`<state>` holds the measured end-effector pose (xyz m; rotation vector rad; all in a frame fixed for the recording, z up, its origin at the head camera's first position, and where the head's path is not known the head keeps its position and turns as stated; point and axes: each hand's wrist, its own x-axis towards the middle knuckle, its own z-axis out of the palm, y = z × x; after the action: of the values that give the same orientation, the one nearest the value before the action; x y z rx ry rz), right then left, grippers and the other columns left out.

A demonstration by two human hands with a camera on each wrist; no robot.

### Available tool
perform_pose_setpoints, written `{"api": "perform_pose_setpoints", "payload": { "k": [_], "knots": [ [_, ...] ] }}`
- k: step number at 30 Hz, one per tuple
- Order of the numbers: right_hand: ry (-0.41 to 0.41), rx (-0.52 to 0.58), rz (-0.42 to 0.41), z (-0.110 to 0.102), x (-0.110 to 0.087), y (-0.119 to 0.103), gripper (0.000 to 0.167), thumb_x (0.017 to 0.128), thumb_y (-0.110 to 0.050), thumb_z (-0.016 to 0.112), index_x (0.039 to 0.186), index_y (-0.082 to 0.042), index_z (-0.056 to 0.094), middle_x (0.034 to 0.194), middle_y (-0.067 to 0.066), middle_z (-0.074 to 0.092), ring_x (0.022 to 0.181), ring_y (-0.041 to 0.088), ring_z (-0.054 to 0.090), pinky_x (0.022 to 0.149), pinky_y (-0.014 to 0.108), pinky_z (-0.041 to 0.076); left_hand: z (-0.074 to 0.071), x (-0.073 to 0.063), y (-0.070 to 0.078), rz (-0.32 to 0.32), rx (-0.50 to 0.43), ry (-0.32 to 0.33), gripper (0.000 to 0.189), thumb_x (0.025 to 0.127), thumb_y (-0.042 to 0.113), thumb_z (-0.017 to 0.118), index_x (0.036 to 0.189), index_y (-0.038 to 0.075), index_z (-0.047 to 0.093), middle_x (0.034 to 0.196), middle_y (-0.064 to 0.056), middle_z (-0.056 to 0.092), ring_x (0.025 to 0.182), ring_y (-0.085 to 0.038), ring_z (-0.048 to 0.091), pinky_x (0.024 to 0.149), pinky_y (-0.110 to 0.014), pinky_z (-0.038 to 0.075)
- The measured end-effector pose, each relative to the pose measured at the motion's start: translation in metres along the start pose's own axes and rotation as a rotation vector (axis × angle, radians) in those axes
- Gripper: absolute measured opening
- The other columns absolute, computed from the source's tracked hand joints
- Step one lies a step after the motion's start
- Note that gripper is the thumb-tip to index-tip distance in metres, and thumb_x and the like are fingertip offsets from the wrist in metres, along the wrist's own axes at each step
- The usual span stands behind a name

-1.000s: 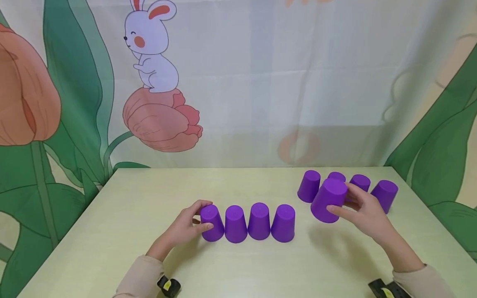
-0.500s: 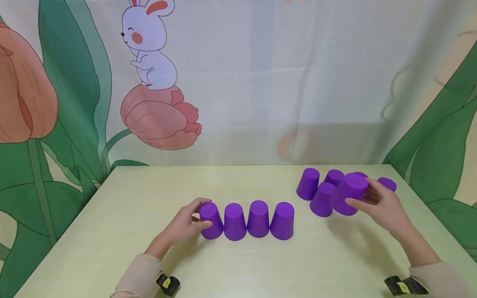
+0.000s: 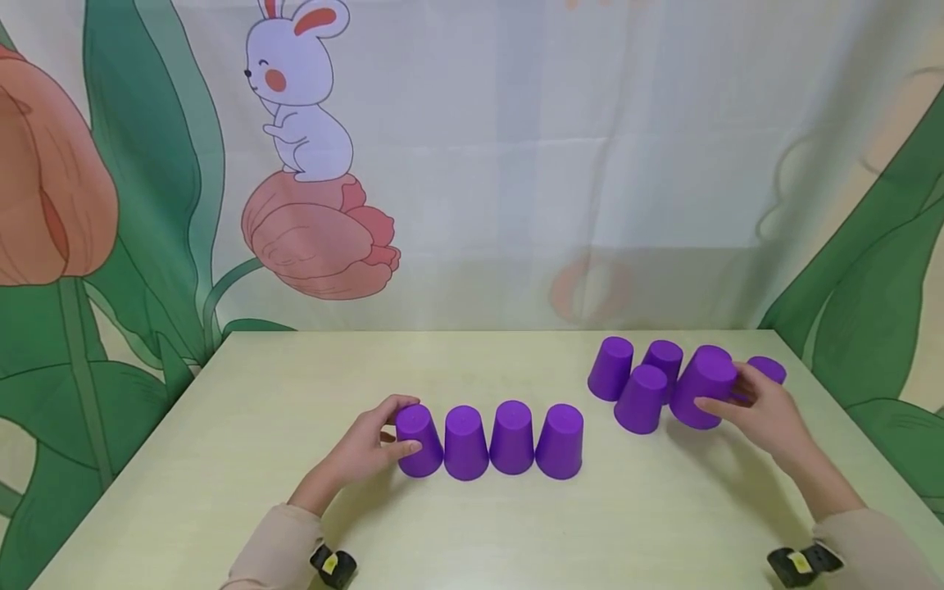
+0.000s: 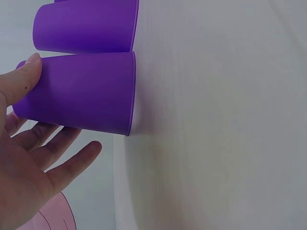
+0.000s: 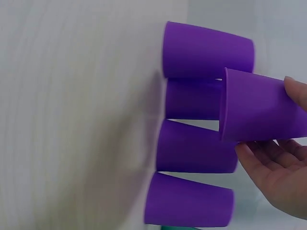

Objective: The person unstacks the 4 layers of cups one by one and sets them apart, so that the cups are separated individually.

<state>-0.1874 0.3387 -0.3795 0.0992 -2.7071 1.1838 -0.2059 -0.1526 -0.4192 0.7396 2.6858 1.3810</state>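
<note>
Several purple cups stand upside down on the table. My left hand (image 3: 363, 447) grips the leftmost purple cup (image 4: 79, 93) of a side-by-side row, thumb on one side and fingers on the other. Beside it in the row stand three more cups, the nearest a purple cup (image 3: 466, 442). At the right, my right hand (image 3: 763, 410) holds another purple cup (image 5: 261, 108), mouth down and slightly tilted. In the right wrist view its rim is off the tabletop. A lone purple cup (image 3: 640, 400) stands just left of it.
Behind the held cup runs a back row, with a purple cup (image 3: 610, 369) at its left end and a partly hidden purple cup (image 3: 769, 369) at its right. A printed curtain (image 3: 457, 164) hangs along the far edge of the pale table (image 3: 516, 533).
My right hand has carried its cup to the right and lowered it a little. A front cup now shows where the held cup was. The left hand stays on its cup.
</note>
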Motion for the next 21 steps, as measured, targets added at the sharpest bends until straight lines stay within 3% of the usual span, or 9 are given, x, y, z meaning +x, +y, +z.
{"api": "perform_pose_setpoints", "payload": {
  "k": [3,5,11,19,21],
  "knots": [
    [-0.018,-0.004,0.013,0.004,0.005,0.006,0.072,0.083,-0.032,0.066,0.132,0.01,0.033,0.121,0.034,0.046,0.108,0.046,0.047,0.084,0.038,0.046,0.0,0.0,0.0,-0.004,0.002,-0.001,0.048,0.083,0.012,0.066,0.125,0.003,0.044,0.113,-0.01,0.057,0.099,-0.026,0.055,0.079,-0.039,0.048],
    [-0.034,0.001,0.032,0.007,0.009,0.011,0.077,0.083,-0.034,0.066,0.132,0.013,0.03,0.123,0.037,0.042,0.11,0.048,0.044,0.087,0.051,0.041,0.0,-0.001,0.001,-0.002,-0.003,0.0,0.047,0.084,0.012,0.066,0.125,0.004,0.044,0.113,-0.01,0.057,0.099,-0.027,0.055,0.079,-0.039,0.048],
    [-0.058,-0.07,0.115,0.016,0.017,0.022,0.089,0.079,-0.042,0.068,0.134,0.014,0.026,0.125,0.037,0.04,0.113,0.048,0.041,0.089,0.057,0.036,-0.001,-0.001,0.002,0.0,-0.007,-0.001,0.048,0.084,0.012,0.066,0.125,0.002,0.044,0.113,-0.011,0.057,0.099,-0.027,0.055,0.079,-0.04,0.048],
    [-0.114,-0.077,0.11,0.021,0.017,0.022,0.084,0.081,-0.037,0.067,0.132,0.016,0.026,0.125,0.039,0.038,0.113,0.051,0.039,0.092,0.058,0.034,0.0,-0.001,0.001,-0.026,-0.001,0.003,0.049,0.083,0.012,0.066,0.125,0.004,0.044,0.112,-0.008,0.058,0.098,-0.025,0.055,0.08,-0.04,0.047],
    [-0.12,-0.073,0.107,0.021,0.017,0.023,0.082,0.081,-0.036,0.067,0.132,0.015,0.027,0.125,0.039,0.038,0.113,0.051,0.039,0.091,0.057,0.034,-0.002,-0.003,0.012,-0.023,0.0,0.002,0.048,0.084,0.009,0.065,0.125,0.0,0.044,0.112,-0.011,0.057,0.098,-0.027,0.055,0.079,-0.041,0.047]
  ]
}}
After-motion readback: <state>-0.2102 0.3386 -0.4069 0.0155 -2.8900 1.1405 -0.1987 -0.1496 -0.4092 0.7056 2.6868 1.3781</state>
